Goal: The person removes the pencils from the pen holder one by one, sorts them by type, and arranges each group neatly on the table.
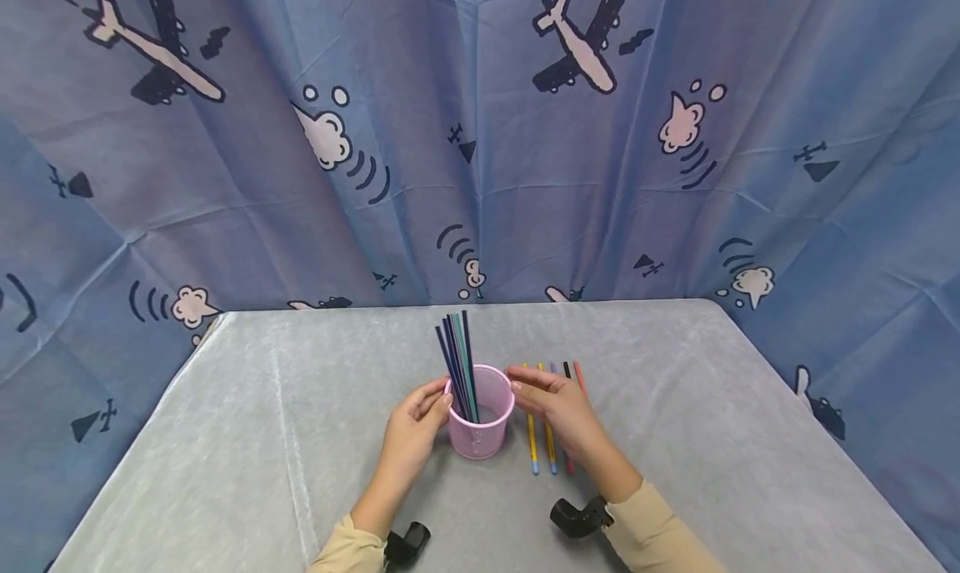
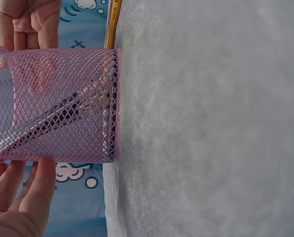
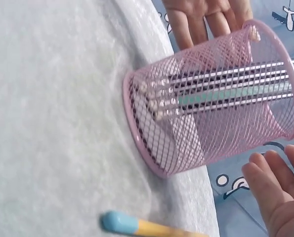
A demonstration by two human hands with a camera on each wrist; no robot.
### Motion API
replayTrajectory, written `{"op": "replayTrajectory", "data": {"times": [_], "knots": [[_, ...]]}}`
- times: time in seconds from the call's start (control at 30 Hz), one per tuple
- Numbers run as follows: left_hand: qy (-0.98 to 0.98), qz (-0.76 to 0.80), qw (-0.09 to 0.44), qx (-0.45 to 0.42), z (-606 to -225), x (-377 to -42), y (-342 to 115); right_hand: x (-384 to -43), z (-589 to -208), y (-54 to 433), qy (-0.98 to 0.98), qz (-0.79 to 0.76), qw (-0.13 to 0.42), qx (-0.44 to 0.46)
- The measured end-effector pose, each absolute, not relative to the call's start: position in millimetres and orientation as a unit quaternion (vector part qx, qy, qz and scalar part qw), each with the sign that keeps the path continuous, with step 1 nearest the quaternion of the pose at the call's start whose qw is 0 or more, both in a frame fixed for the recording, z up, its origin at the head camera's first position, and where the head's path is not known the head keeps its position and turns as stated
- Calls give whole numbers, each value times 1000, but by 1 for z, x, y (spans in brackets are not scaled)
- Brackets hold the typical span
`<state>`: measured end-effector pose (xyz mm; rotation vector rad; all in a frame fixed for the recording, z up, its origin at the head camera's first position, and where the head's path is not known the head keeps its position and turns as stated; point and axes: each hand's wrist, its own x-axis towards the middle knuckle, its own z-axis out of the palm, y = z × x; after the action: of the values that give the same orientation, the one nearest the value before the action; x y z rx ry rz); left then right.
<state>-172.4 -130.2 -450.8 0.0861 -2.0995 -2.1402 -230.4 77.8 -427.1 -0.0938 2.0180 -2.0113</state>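
Near the middle of the gray counter (image 1: 225, 439), pretty much dead ahead: one pink mesh cup (image 1: 471, 443), standing upright, with a bunch of thin sticks (image 1: 459, 364) inside, mostly navy plus some teal, all leaning toward the left. On that left side, left hand (image 1: 412, 424) with thumb and fingers pinching the cup near the rim. Opposite, right hand (image 1: 564, 410) with fingers relaxed and fairly straight, tips right by the rim; can't really tell about actual contact there. Just right of the cup, partly hidden by the right hand, a row of pencils (image 1: 532, 448) lying on the counter: two yellow ones with light blue ends, plus black, red and purplish tips poking out past the fingers. Beige sleeves (image 1: 660, 533) on both arms, chunky black gadget (image 1: 579, 520) at each wrist. Behind all that, a kinda wrinkled blue-purple curtain (image 1: 480, 139) printed with cartoon planes (image 1: 581, 52) and puffy clouds (image 1: 327, 142).
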Motion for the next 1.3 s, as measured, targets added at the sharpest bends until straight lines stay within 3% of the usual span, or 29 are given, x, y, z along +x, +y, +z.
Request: {"op": "replayTrajectory", "data": {"times": [0.93, 1.3], "knots": [[-708, -702, 67, 29, -449, -173, -132, -211, -433, 62, 681, -725, 100, 8], [-729, -676, 97, 47, -441, -178, -132, -208, -433, 59, 683, -726, 85, 14]]}}
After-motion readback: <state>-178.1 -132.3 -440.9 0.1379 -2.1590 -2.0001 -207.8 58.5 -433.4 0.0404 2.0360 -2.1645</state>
